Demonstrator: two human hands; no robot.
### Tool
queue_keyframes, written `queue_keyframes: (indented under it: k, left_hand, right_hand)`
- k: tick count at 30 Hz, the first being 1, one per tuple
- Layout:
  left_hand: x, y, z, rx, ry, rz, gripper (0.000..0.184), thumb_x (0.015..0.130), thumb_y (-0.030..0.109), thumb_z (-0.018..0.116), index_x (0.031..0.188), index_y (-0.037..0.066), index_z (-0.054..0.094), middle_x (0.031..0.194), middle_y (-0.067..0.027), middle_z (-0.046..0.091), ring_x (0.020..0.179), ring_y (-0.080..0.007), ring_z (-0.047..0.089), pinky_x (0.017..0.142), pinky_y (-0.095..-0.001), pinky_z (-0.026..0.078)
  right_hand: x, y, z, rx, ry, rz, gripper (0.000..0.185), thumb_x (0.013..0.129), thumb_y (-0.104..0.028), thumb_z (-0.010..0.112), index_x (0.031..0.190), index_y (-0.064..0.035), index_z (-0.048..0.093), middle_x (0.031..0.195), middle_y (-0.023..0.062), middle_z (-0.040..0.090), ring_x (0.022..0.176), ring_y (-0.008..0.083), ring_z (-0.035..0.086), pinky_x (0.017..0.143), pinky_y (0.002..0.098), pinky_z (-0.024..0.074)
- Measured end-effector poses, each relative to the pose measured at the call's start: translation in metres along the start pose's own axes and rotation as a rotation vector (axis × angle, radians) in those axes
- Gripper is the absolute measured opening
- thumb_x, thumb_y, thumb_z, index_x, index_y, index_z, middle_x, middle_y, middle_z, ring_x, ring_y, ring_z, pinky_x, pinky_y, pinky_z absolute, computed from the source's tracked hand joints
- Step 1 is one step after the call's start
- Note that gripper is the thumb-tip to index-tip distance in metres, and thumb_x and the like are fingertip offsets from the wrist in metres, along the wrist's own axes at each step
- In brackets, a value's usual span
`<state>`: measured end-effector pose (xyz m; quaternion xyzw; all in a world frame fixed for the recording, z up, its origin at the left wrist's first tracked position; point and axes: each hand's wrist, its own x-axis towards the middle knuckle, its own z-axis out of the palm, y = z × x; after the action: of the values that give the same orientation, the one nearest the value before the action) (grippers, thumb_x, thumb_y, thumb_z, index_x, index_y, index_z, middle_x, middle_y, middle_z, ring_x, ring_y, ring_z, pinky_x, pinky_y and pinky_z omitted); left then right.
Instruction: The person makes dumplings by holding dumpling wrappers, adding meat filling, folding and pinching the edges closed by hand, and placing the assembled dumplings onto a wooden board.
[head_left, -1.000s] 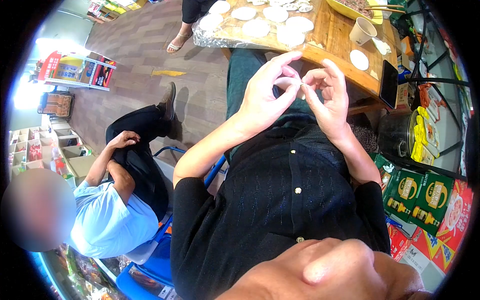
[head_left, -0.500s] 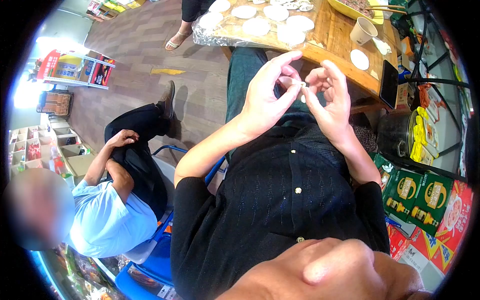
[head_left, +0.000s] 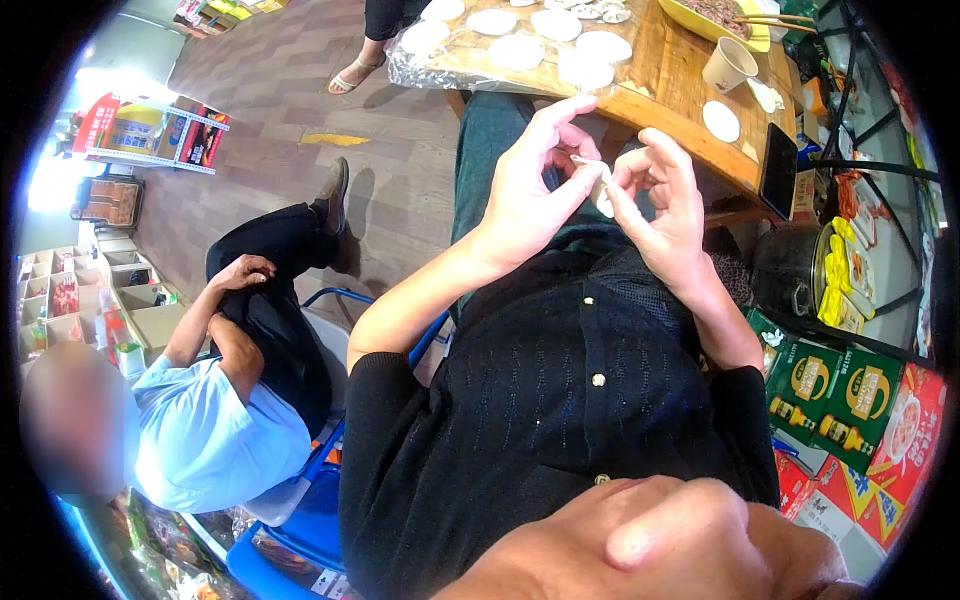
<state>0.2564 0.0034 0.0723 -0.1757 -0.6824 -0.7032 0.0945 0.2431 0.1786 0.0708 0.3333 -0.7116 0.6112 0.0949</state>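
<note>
Above my lap, my left hand [head_left: 530,185] pinches a small folded dumpling [head_left: 604,200] at its upper edge, thumb against fingers. My right hand [head_left: 662,190] closes on the dumpling's other side, its thumb pressed along the dough and the other fingers curled. Much of the dumpling is hidden behind the fingers. Beyond my hands, a single round dumpling wrapper [head_left: 721,121] lies near the edge of the wooden table [head_left: 665,105]. More wrappers [head_left: 516,52] lie on plastic film at the table's left, with several shaped dumplings [head_left: 605,10] behind them.
A paper cup [head_left: 729,65], a yellow tray of filling [head_left: 712,18] with chopsticks, and a phone [head_left: 779,170] are on the table. A seated person in a light blue shirt [head_left: 225,435] is at my left. A black pot [head_left: 790,265] stands at right, near green boxes [head_left: 830,395].
The dumpling has turned between my fingers and shows more of its pale side. My right hand has shifted slightly; both hands keep hold of the dough.
</note>
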Motion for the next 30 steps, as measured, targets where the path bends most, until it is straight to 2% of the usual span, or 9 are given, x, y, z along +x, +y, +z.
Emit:
queue_keyframes:
  k: [2,7,11,14,18,25,30]
  left_hand:
    - [-0.001,-0.001,0.0,0.069,0.002,0.03,0.06,0.085,-0.006,0.063,0.139,0.004,0.04,0.097,-0.0042,0.056,0.09,-0.0101,0.057,0.079,-0.0241,0.047]
    - [-0.003,-0.004,-0.004,0.364,-0.01,0.26,0.063,0.083,-0.01,0.063,0.14,0.004,0.039,0.095,-0.0068,0.058,0.089,-0.0126,0.059,0.077,-0.026,0.051]
    - [-0.003,-0.003,-0.003,0.377,-0.002,0.312,0.064,0.082,-0.011,0.063,0.14,0.003,0.039,0.096,-0.0083,0.059,0.088,-0.0136,0.06,0.077,-0.0266,0.052]
    - [-0.005,-0.003,-0.001,0.327,0.0,0.3,0.065,0.083,-0.011,0.062,0.141,0.003,0.037,0.098,-0.0077,0.058,0.091,-0.0138,0.059,0.079,-0.0263,0.051]
    - [-0.008,0.0,0.0,-0.047,0.041,0.06,0.064,0.086,-0.007,0.061,0.142,0.004,0.034,0.1,-0.0049,0.056,0.094,-0.0118,0.056,0.083,-0.0259,0.049]
    - [-0.008,0.005,0.001,-0.093,0.045,-0.002,0.063,0.086,-0.007,0.062,0.142,0.005,0.035,0.097,-0.0045,0.056,0.091,-0.011,0.057,0.08,-0.0256,0.049]
    - [-0.011,0.0,0.0,-0.081,0.042,0.026,0.064,0.086,-0.008,0.062,0.142,0.005,0.035,0.098,-0.0056,0.058,0.091,-0.0117,0.059,0.081,-0.0258,0.05]
  right_hand:
    - [0.0,-0.001,0.002,0.001,-0.019,-0.014,0.06,0.084,0.008,0.065,0.135,-0.0032,0.037,0.091,0.0057,0.059,0.075,0.0077,0.056,0.066,0.0223,0.0489]
    - [0.003,0.002,0.007,-0.085,0.092,-0.066,0.063,0.082,0.009,0.066,0.136,-0.0037,0.037,0.092,0.0068,0.06,0.071,0.0077,0.055,0.062,0.0227,0.0476]
    - [0.006,0.003,0.007,-0.079,0.086,-0.069,0.064,0.082,0.009,0.066,0.137,-0.0037,0.036,0.094,0.0066,0.061,0.07,0.0076,0.054,0.061,0.0228,0.0473]
    - [0.005,0.004,0.004,-0.091,0.052,-0.079,0.064,0.082,0.009,0.067,0.137,-0.0038,0.036,0.094,0.0065,0.061,0.07,0.0079,0.055,0.061,0.023,0.0475]
    - [0.005,0.005,0.0,-0.135,0.047,-0.082,0.065,0.081,0.008,0.068,0.137,-0.0043,0.037,0.088,0.0058,0.06,0.067,0.0093,0.056,0.06,0.0236,0.0479]
    - [0.004,-0.007,0.004,-0.087,-0.037,-0.132,0.065,0.08,0.009,0.069,0.136,-0.0054,0.039,0.088,0.0054,0.058,0.069,0.0093,0.057,0.058,0.023,0.0479]
    - [0.006,-0.004,0.007,-0.172,0.015,-0.165,0.065,0.08,0.01,0.068,0.136,-0.0052,0.039,0.09,0.0068,0.06,0.067,0.0094,0.056,0.058,0.0232,0.0478]
